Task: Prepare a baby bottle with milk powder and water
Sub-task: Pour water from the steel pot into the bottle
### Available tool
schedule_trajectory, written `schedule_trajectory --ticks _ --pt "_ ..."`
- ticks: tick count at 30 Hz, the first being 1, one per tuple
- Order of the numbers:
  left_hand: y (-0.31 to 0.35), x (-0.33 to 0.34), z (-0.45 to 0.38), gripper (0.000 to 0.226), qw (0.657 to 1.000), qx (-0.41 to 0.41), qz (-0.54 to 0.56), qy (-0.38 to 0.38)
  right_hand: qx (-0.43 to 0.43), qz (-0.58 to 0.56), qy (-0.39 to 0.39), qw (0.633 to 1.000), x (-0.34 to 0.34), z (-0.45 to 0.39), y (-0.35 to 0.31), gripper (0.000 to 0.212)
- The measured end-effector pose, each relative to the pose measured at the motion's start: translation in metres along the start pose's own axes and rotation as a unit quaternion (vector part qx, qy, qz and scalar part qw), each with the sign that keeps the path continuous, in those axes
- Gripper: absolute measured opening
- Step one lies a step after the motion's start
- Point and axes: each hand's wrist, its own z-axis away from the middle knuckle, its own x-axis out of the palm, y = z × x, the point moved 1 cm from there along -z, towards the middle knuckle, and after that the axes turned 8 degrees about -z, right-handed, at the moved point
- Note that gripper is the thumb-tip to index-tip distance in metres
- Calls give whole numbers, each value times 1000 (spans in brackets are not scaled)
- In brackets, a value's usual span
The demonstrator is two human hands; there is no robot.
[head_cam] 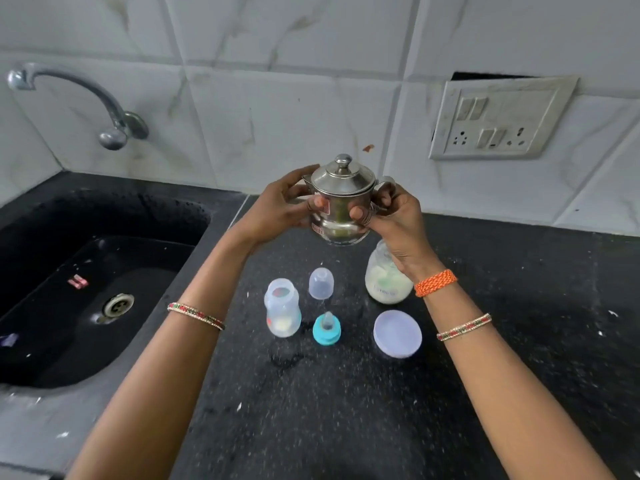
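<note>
Nearest on the black counter (346, 410) lie a round lid (397, 333) and teal nipple ring (326, 329), with the open baby bottle (282, 308), its clear cap (321, 283) and the powder jar (384, 282) behind. Above them, the left hand (277, 209) and right hand (394, 216) clasp a lidded steel pot (341, 202) from both sides, clear of the counter.

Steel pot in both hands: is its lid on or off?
On. The domed lid with its knob sits on the steel pot, held upright above the counter between the left hand and right hand.
</note>
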Motion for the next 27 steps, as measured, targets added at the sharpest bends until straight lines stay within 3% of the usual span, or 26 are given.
schedule_trajectory --ticks 3,7,9,14,18,27 --pt "-26 -5 35 58 999 -19 6 40 17 -4 -6 1000 1 20 0 54" --pt "-83 3 88 41 978 -60 28 196 34 40 -26 998 -5 40 -2 40" --pt "-110 14 112 37 959 -96 75 255 41 88 -41 994 -9 48 0 43" --pt "-135 38 138 56 973 -138 38 179 56 218 -84 971 -7 60 8 42" --pt "-138 44 138 54 973 -138 -8 186 62 282 -128 949 1 61 13 48" --pt "-145 41 140 52 973 -121 -32 195 68 351 -145 922 8 46 10 49"
